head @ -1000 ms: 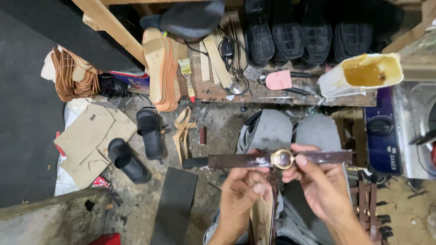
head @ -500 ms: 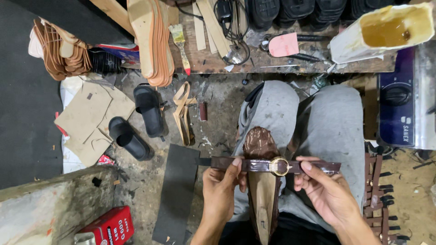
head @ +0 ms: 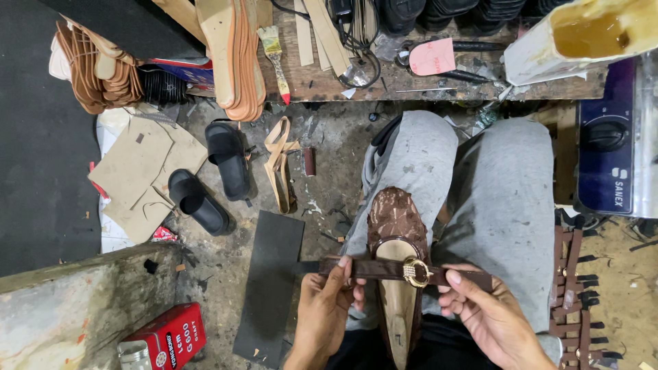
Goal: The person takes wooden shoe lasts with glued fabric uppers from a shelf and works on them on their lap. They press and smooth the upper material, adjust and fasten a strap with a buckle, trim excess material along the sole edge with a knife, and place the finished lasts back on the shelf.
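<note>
Brown leather strap (head: pixel 384 268) with a gold ring buckle (head: pixel 416 272), stretched crosswise over a brown lace shoe upper (head: pixel 395 218) mounted on a wooden last (head: pixel 397 301); head view, looking straight down. The last rests between the grey-trousered knees (head: pixel 507 199), toe toward 12 o'clock. Left hand (head: pixel 322 318) enters from 6 o'clock, wrist bent upward, thumb and forefinger pressed together on the strap's left part, just beside the last. Right hand (head: pixel 490 318) enters from 5 o'clock, fingers curled, thumb and fingertips pinching the strap's right part past the buckle. At 9 o'clock, on the floor, a pair of black slide sandals (head: pixel 216 175) lie on and beside cardboard patterns (head: pixel 140 175); a red tin (head: pixel 164 339) stands at 7 o'clock. A glue-stained white container (head: pixel 582 34) sits at 1 o'clock on the wooden bench (head: pixel 308 75).
</note>
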Demonstrator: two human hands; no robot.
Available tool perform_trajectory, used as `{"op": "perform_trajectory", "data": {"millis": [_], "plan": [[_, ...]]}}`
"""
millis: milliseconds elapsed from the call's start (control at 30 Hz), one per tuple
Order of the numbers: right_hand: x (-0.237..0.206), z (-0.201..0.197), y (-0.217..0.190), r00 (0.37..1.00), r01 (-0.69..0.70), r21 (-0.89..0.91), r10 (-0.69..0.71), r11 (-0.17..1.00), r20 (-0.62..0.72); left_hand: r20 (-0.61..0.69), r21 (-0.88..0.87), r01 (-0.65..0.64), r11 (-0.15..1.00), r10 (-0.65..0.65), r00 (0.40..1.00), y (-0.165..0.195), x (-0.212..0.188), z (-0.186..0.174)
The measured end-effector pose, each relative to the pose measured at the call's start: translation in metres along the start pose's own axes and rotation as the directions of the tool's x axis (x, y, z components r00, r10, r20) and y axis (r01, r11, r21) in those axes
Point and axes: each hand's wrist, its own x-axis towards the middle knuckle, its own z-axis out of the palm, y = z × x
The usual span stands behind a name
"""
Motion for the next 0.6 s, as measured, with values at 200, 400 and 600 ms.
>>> {"op": "perform_trajectory", "data": {"millis": [200, 400, 600], "plan": [[0.007, -0.006, 0.007, 0.997, -0.037, -0.093, 0.043, 0.995, 0.067, -0.027, 0.075, 0.067, 0.995, -0.065, 0.998, -0.008, -0.001, -0.013], [0.011, -0.009, 0.017, 0.992, -0.048, -0.13, 0.063, 0.99, 0.112, -0.056, 0.186, 0.015, 0.982, -0.004, 0.998, -0.023, -0.006, -0.015], [0.005, -0.002, 0.02, 0.98, 0.059, -0.107, -0.037, 0.993, 0.197, -0.017, 0.33, -0.088, 0.94, 0.1, 0.995, -0.03, -0.007, -0.017]]}}
